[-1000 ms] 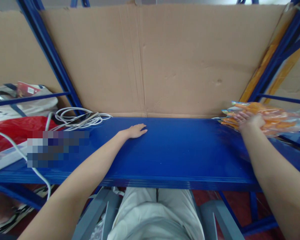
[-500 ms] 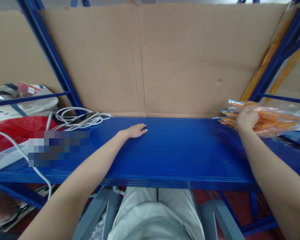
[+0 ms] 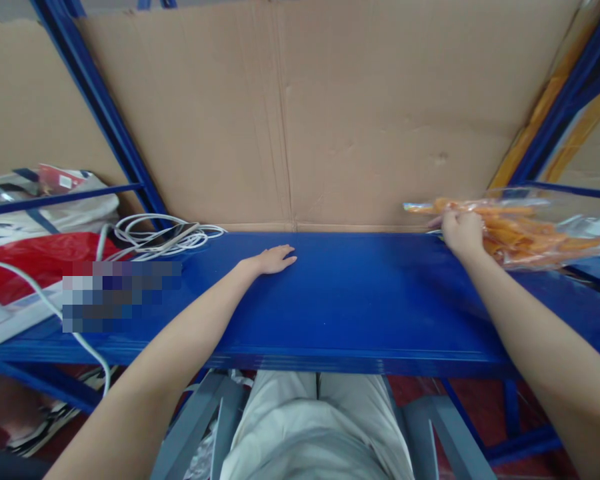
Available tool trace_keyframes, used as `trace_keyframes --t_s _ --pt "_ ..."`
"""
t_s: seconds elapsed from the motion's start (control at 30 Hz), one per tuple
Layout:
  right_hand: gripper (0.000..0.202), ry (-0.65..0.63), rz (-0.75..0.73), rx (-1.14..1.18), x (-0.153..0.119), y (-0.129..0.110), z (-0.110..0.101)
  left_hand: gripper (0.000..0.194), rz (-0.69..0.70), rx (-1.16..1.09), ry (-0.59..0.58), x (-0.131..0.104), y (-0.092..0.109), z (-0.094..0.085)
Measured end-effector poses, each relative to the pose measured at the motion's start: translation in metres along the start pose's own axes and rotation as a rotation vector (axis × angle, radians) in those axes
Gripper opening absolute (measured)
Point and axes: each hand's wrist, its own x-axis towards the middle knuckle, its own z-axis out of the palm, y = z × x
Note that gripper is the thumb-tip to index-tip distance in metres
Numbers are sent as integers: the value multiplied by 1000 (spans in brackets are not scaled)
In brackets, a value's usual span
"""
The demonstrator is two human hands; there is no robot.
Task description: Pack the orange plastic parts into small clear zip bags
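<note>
My left hand [image 3: 277, 259] lies palm down on the blue metal shelf [image 3: 330, 300], its fingers stretched out and holding nothing. At the right end of the shelf, my right hand [image 3: 463, 232] has its fingers wrapped round a long orange packet [image 3: 507, 208] in clear plastic. The packet's narrow, multicoloured end pokes out to the left of the hand. Under and behind it lie more orange packets [image 3: 530, 243] in clear film. What they contain I cannot make out.
Brown cardboard [image 3: 355, 120] stands behind the shelf between blue uprights [image 3: 100, 100]. To the left are a coil of white cable [image 3: 175, 237], a red bag [image 3: 45, 267] and a pale cloth bag [image 3: 80, 207]. Grey chair armrests [image 3: 445, 433] flank my legs.
My right hand has moved left, drawing an orange packet along so that its end reaches further out from the others. The left hand has stayed flat in place.
</note>
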Motion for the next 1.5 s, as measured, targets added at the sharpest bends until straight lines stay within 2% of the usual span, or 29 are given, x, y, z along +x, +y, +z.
trace_keyframes --t_s 0.1,0.2,0.33,0.43,0.53,0.63,0.73,0.87,0.97,1.03,1.1,1.17,1.23,1.27,1.33,1.43,1.5 --pt "48 -127 -82 252 -5 -5 13 71 12 -7 4 1 -1 1" --pt "49 -371 -175 531 -14 -11 29 71 18 -10 13 2 -3 2" --pt "48 -694 -222 753 -31 -25 43 70 20 -4 18 4 -6 4" --pt "47 -877 -168 792 -43 -32 50 67 36 -9 44 7 -9 6" --pt "47 -955 -77 674 -48 -34 55 61 85 -35 96 10 -11 8" --pt "54 -907 -25 514 -47 -33 56 54 118 -56 119 9 -8 7" --pt "65 -744 -57 308 -43 -32 52 48 80 -28 133 4 0 2" --pt "65 -509 -278 198 -42 -33 49 53 -28 20 269 -3 8 -4" --pt "55 -396 -559 215 -46 -33 57 69 59 19 375 -7 11 -7" --pt "47 -386 -738 216 -49 -30 66 67 143 27 350 -10 16 -8" --pt "44 -423 -806 171 -49 -25 76 54 188 56 294 -13 22 -10" --pt "49 -498 -737 70 -47 -18 83 41 220 93 270 -16 30 -12" --pt "57 -578 -597 -47 -44 -11 86 37 258 120 293 -20 39 -15" --pt "61 -589 -538 -99 -43 -9 85 36 273 128 313 -21 43 -16" --pt "64 -522 -508 -157 -42 -9 81 34 290 135 352 -23 52 -18" --pt "58 -408 -707 -55 -48 -21 70 32 263 141 392 -23 64 -22" --pt "59 -459 -891 84 -55 -34 65 31 202 132 408 -22 72 -25"
